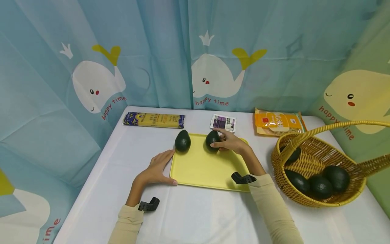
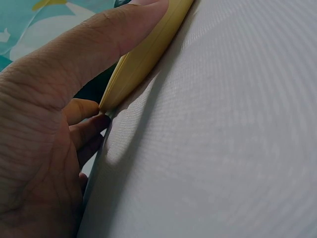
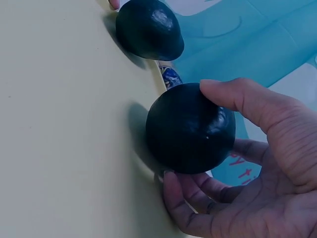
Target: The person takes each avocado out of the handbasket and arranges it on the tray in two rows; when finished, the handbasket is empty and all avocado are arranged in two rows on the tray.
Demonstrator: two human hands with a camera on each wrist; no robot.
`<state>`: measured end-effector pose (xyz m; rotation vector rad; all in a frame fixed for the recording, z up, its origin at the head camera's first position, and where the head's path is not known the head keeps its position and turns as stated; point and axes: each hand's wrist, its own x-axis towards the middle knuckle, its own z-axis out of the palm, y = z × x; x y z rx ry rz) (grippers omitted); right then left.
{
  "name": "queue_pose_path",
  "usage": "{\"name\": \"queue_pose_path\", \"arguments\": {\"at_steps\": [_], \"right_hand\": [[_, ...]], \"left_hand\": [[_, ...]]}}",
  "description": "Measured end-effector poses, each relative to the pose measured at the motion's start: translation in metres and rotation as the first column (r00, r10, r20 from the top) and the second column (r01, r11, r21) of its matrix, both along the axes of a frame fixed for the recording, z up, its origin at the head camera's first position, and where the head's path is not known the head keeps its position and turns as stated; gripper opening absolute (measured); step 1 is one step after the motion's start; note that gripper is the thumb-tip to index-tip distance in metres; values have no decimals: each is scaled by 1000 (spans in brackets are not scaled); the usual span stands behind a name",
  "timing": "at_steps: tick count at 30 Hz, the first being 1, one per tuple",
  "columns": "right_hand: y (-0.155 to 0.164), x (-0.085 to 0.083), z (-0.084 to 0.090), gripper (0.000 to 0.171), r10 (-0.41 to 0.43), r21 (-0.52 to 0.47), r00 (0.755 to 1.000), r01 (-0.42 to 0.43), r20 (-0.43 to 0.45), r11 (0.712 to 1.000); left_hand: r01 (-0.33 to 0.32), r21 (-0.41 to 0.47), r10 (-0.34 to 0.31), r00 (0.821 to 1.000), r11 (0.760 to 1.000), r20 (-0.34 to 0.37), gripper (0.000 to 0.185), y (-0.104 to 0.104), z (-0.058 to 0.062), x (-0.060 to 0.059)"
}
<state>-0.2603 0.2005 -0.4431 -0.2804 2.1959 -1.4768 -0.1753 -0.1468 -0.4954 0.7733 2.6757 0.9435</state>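
Note:
My right hand (image 1: 230, 141) holds a dark green avocado (image 1: 211, 140) over the back of the yellow tray (image 1: 204, 171). In the right wrist view, the thumb lies on one side of this avocado (image 3: 185, 131) and the fingertips are on the other, close over the tray surface. A second avocado (image 1: 182, 141) sits at the tray's back left corner. The left hand (image 1: 154, 170) spans the tray's front left corner, fingers along the left edge and thumb at the front edge. In the left wrist view, its thumb (image 2: 99, 47) overlaps the yellow rim (image 2: 141, 59).
To the right stands a wicker basket (image 1: 317, 144) with a tall handle and several avocados inside. Along the table's back lie a long yellow and blue packet (image 1: 155, 120), a small purple and white packet (image 1: 223, 122) and an orange bag (image 1: 278, 122). Curtains (image 1: 164, 67) hang behind.

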Motion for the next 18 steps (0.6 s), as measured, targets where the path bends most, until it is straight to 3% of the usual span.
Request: {"name": "queue_pose_path", "arguments": {"at_steps": [18], "right_hand": [[1, 1, 3, 80, 34, 59, 999, -35, 12, 998]], "left_hand": [[-5, 1, 5, 1000, 1000, 0, 126, 0, 0, 0]]}}
